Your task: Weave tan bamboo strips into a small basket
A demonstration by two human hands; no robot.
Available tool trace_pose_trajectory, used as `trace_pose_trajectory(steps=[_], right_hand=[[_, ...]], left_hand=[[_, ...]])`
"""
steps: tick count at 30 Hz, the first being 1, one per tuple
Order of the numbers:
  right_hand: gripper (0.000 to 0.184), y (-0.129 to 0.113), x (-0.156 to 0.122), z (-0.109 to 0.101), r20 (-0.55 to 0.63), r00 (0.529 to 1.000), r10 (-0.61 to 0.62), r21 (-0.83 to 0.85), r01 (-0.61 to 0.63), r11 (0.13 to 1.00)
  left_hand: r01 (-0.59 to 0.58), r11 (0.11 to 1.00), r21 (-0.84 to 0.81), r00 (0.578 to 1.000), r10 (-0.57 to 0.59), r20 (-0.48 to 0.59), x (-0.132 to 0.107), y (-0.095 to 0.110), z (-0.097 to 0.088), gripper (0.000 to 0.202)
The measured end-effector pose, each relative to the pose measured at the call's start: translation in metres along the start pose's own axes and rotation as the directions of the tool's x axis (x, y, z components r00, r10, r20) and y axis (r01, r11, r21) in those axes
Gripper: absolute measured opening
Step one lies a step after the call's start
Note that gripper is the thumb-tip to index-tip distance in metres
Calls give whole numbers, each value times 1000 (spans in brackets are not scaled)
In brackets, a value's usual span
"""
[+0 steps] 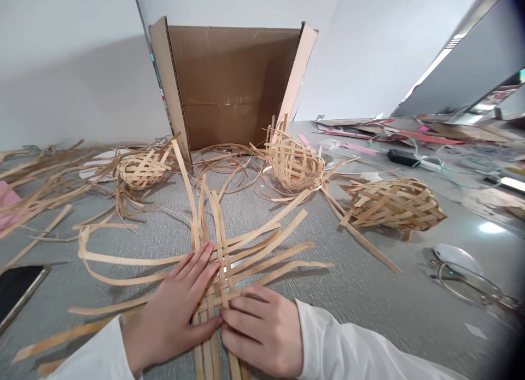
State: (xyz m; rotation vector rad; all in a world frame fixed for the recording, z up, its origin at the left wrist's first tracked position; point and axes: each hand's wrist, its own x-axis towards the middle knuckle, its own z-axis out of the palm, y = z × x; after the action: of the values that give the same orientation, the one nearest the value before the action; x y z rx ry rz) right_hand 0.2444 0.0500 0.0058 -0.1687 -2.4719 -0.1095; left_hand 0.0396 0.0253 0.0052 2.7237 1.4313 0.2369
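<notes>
Flat bamboo strips cross over and under each other in a partly woven mat (pixel 225 262) on the table in front of me, their loose ends fanning out to the left, right, back and front. My left hand (pixel 176 303) lies on the left part of the weave, fingers stretched forward and thumb pointing right. At the right edge of the crossings, my right hand (pixel 262 328) is curled, its fingertips closed at a lengthwise bamboo strip (pixel 233 358). The two hands nearly meet at the left thumb. Strips under both palms are hidden.
A cardboard box (pixel 233 68) stands open-fronted at the back. Woven bamboo pieces sit behind: a small one (pixel 143 169), an open basket (pixel 295 161) and a long one (pixel 396 205). Glasses (pixel 471 284) lie right, a phone (pixel 20 290) left. Loose strips (pixel 41 172) clutter the back left.
</notes>
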Motion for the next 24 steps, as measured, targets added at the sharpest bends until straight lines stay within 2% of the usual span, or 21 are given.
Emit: trace_pose_trajectory(steps=[6, 10, 16, 19, 24], right_hand=[[13, 3, -4, -2, 9, 996, -91, -28, 91, 995], [12, 6, -5, -4, 23, 996, -90, -28, 90, 996], [13, 18, -13, -15, -111, 992, -67, 42, 72, 997], [14, 22, -17, -17, -84, 995, -62, 20, 64, 998], [15, 11, -14, -15, 14, 975, -221, -82, 221, 972]], left_hand=[[-4, 1000, -11, 1000, 4, 30, 1, -1, -1, 64], [-5, 1000, 3, 999, 5, 54, 2, -2, -1, 63], [4, 1000, -7, 997, -4, 71, 3, -2, -4, 65], [2, 1000, 5, 997, -2, 73, 3, -2, -5, 65], [-5, 999, 32, 999, 4, 47, 2, -2, -3, 65]])
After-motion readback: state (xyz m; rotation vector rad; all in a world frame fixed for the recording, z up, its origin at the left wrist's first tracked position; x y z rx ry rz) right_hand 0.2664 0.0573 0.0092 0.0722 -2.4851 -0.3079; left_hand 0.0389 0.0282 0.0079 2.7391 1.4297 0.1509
